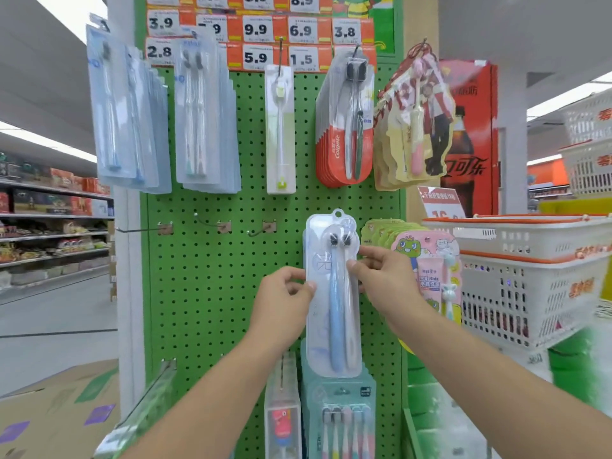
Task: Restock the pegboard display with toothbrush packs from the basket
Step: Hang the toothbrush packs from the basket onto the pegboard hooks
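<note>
Toothbrush pack point(332, 293) upright between left hand point(281, 299) and right hand point(385, 276)

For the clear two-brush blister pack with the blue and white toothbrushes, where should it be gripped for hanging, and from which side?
Pinch the clear two-brush blister pack by its flat long edges near mid-height, from both sides, as the left hand and right hand do now. It hangs upright, so this leaves the hang hole at the top free for a peg.

White-and-orange paper price tags point(255, 29) above the green pegboard read 3.9, 9.9, 6.9, 3.8, 2.8, 5.9, 1.5; red-and-white toothbrush cards point(341, 150) say Colgate; a pink children's pack point(430, 279) reads Kids.
</note>
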